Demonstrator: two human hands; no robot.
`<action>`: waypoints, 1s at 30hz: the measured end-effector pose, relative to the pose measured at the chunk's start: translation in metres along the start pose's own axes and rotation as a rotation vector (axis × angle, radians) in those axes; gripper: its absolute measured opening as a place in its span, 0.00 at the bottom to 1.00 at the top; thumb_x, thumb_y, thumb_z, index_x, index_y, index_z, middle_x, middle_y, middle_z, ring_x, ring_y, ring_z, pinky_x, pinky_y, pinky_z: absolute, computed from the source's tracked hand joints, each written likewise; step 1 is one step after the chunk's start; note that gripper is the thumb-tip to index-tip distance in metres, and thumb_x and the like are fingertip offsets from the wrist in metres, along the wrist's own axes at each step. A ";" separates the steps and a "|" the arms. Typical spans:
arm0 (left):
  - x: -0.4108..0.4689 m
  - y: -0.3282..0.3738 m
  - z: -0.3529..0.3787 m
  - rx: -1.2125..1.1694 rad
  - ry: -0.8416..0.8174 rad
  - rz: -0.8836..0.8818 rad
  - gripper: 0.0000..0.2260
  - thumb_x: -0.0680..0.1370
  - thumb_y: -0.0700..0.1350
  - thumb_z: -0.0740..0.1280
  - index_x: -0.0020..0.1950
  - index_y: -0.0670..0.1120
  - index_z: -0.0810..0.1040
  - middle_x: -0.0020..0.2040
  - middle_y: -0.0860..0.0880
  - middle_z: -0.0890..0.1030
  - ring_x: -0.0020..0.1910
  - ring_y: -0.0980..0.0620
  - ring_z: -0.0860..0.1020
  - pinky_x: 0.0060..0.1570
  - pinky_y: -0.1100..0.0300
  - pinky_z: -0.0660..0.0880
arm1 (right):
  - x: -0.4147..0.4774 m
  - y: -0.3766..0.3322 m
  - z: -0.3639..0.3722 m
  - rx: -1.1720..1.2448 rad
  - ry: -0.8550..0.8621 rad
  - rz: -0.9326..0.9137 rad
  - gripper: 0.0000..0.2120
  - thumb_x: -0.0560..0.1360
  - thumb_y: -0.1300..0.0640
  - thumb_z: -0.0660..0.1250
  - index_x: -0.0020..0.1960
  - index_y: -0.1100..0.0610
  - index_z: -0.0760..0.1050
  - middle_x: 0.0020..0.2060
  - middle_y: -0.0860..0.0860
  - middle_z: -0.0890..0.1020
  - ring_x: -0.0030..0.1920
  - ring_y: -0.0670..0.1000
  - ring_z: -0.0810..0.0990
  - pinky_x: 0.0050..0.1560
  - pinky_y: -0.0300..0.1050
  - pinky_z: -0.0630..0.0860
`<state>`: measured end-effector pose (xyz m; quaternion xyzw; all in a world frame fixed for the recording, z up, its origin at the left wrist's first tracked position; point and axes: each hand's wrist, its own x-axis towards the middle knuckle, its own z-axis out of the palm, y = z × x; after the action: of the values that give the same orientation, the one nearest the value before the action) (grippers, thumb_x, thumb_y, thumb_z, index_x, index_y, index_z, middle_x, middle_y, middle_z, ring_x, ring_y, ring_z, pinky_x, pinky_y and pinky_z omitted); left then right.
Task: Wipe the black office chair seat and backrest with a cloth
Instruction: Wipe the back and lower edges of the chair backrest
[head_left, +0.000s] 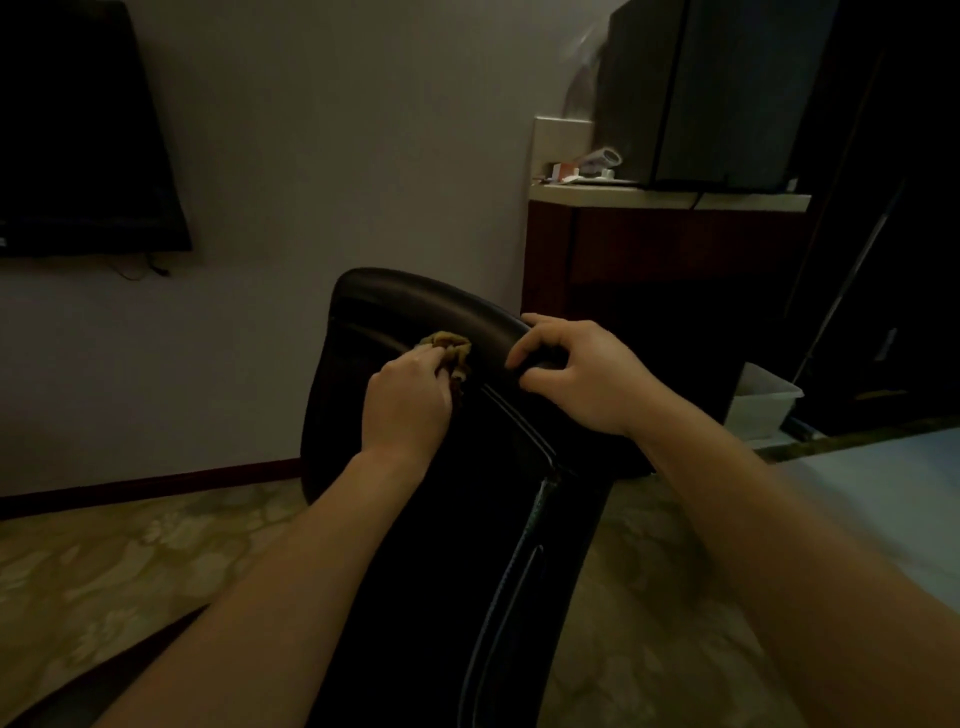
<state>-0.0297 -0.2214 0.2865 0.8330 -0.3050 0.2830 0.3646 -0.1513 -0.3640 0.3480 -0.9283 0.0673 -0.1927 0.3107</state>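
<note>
We judge the main risk to be the black padded leather office chair backrest (415, 312) swivelling or rolling away under wiping pressure should the right hand (576, 374), closed on its top edge, let go. The left hand (410, 400) is closed around the bunched olive-brown cloth (452, 345), which protrudes beyond the fingers and presses against the backrest's upper face.

Dim room. Plain pale wall (322, 156) with dark red skirting (156, 480) — black screen (78, 130) mounted at left. Mottled beige floor (104, 561). Reddish-brown cabinet (649, 249) at right — pale top, dark box (727, 88) on it.
</note>
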 end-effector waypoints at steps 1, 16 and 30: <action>-0.001 0.002 -0.001 0.001 -0.007 -0.015 0.10 0.82 0.42 0.62 0.55 0.45 0.83 0.51 0.47 0.84 0.47 0.49 0.81 0.39 0.71 0.65 | -0.005 0.001 0.002 -0.022 0.013 -0.003 0.07 0.75 0.54 0.70 0.51 0.44 0.80 0.74 0.44 0.66 0.71 0.49 0.68 0.62 0.38 0.67; -0.025 0.023 -0.016 -0.001 -0.079 0.071 0.08 0.81 0.43 0.65 0.57 0.47 0.83 0.52 0.50 0.84 0.46 0.57 0.80 0.43 0.76 0.66 | -0.023 0.014 0.007 0.164 0.016 -0.046 0.13 0.81 0.57 0.61 0.44 0.44 0.79 0.72 0.43 0.64 0.70 0.51 0.68 0.69 0.53 0.69; -0.005 0.014 0.000 -0.014 -0.031 -0.081 0.10 0.82 0.42 0.61 0.56 0.45 0.82 0.49 0.48 0.83 0.47 0.50 0.81 0.45 0.65 0.75 | -0.024 0.020 0.009 0.220 0.046 -0.067 0.14 0.82 0.60 0.58 0.45 0.46 0.78 0.71 0.44 0.65 0.67 0.50 0.69 0.61 0.40 0.69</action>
<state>-0.0433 -0.2277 0.2895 0.8463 -0.2789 0.2527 0.3769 -0.1699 -0.3696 0.3221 -0.8856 0.0217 -0.2304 0.4026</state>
